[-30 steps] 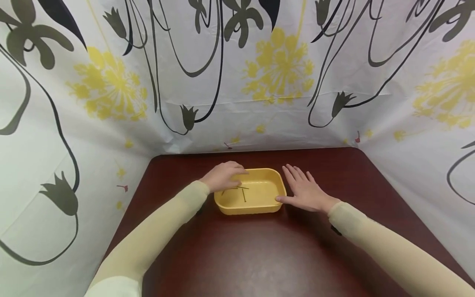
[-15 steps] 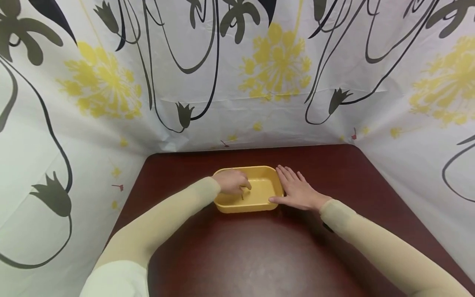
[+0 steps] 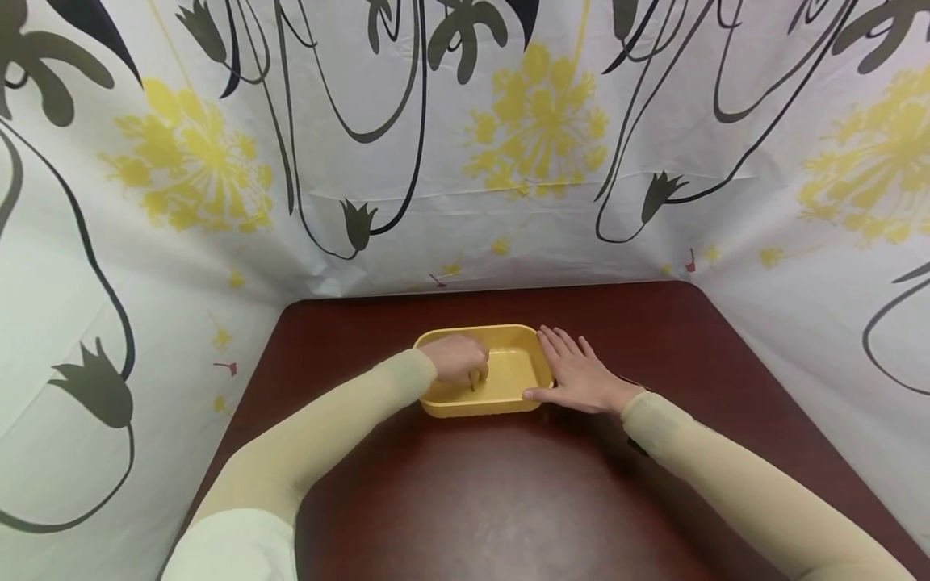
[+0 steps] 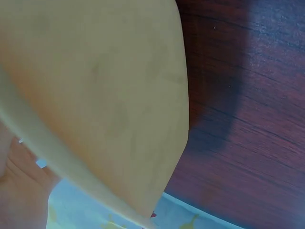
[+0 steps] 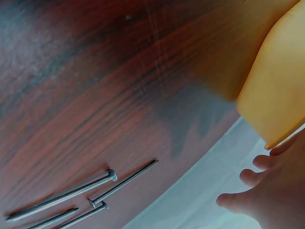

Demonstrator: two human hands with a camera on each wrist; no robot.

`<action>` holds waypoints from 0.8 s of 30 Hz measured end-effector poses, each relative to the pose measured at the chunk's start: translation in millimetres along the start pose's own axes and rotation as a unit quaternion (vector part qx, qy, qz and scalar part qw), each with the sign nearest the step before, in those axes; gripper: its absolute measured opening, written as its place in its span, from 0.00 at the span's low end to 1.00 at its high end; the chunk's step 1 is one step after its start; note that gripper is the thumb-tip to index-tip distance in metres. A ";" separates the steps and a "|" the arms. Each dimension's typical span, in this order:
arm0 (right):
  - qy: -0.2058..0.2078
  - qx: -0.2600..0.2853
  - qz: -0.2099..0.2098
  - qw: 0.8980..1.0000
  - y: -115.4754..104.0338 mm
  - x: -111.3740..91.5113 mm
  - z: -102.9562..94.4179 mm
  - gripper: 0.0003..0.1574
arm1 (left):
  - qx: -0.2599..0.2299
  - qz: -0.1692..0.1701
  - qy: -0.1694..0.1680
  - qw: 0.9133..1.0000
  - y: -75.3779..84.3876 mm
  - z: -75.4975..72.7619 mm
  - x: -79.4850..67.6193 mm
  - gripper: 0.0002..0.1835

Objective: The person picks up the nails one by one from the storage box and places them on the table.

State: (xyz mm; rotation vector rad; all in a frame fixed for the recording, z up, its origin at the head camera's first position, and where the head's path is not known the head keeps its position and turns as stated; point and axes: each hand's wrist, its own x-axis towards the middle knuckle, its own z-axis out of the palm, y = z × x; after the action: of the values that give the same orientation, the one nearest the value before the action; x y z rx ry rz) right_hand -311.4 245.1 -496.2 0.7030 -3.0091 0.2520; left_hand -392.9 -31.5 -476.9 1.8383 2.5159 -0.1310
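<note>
The tray (image 3: 483, 409) stood on the far part of the table (image 3: 494, 500). The left hand (image 3: 456, 359) reached into its left side, fingers bent downward; a nail (image 3: 473, 386) showed at the fingertips, grip indeterminable. The right hand (image 3: 580, 379) was spread wide at the right rim, thumb at the near corner. Loose nails (image 5: 62, 196) lay on the table, apart from the tray.

We see four nails (image 5: 62, 196) lying near an edge of the table (image 5: 95, 114), our right hand (image 5: 281, 188) at the rim of the yellow tray (image 5: 276, 90).
</note>
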 end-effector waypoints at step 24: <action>-0.002 0.036 -0.001 0.999 -1.8 -0.1 1.3 0.75 | 0.058 -0.013 0.021 0.998 13.8 3.7 1.6 0.11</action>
State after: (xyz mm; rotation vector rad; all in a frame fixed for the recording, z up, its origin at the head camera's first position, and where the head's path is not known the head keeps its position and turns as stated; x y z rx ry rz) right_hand -310.5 243.3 -497.3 0.7127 -3.0168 0.3603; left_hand -380.4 -26.1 -481.5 1.8681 2.6148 -0.2459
